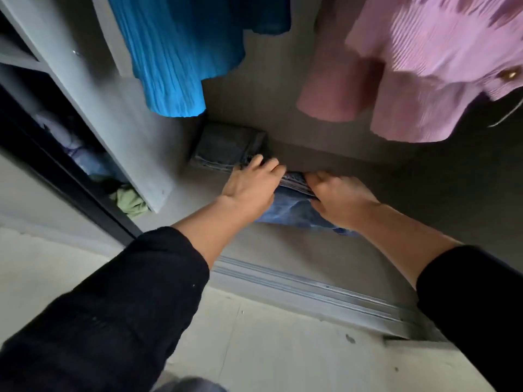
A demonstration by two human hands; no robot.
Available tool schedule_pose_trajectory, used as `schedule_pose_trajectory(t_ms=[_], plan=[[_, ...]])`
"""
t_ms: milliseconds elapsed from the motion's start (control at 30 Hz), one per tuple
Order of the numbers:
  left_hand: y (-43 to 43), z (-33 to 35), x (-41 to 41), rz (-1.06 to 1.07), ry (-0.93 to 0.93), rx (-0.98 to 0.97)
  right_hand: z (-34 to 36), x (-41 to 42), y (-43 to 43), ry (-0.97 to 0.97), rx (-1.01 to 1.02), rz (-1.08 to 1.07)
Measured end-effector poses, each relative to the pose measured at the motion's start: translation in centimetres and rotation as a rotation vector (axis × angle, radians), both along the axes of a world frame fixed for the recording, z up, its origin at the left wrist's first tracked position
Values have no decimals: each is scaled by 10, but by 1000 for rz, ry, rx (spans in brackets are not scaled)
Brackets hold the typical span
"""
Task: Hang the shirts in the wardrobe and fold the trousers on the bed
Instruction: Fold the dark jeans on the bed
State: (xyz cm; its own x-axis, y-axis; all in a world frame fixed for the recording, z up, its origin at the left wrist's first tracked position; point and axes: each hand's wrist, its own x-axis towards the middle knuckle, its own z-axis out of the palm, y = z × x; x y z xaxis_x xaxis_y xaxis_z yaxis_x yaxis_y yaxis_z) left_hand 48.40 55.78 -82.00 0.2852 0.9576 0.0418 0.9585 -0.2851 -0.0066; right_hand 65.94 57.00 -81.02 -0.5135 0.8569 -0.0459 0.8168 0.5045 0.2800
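Observation:
I look down into the open wardrobe. A folded pair of blue jeans point(294, 206) sits on the wardrobe floor point(325, 250), held between both hands. My left hand point(252, 185) grips its left side, fingers reaching over the far edge. My right hand point(339, 198) grips the right side, fingers curled over the folded edge. A folded dark grey pair of trousers point(229, 147) lies just behind and to the left, touching my left fingertips. Above hang a blue pleated shirt point(181, 52) and a pink pleated shirt point(424, 66).
A white partition panel point(113, 114) divides the wardrobe; left of it are shelves with a green garment point(131, 203) and pale clothes point(73, 148). A metal sliding-door track point(325, 295) runs along the wardrobe's front edge. Pale floor tiles point(268, 349) lie below.

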Motion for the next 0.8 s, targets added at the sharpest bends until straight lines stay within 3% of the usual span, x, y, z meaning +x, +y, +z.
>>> schedule_pose_trajectory(t_ms=[167,233,333,400,533,667,800], plan=[[63,-87,-3,-32,-69,223,-97,6,62,36,283,17],[70,-141,-2,-64,-52,181,-149,7,63,65,238,-1],[53,-224,0,-178,42,75,-224,14,43,41,-32,-88],[43,-254,-4,-217,48,162,-248,21,30,73,-87,-77],[57,-254,-7,-227,86,272,-253,23,39,-28,154,-95],[78,-244,7,-105,184,238,-248,14,61,46,5,-309],[115,-253,9,-44,100,18,-256,13,89,135,-14,-365]])
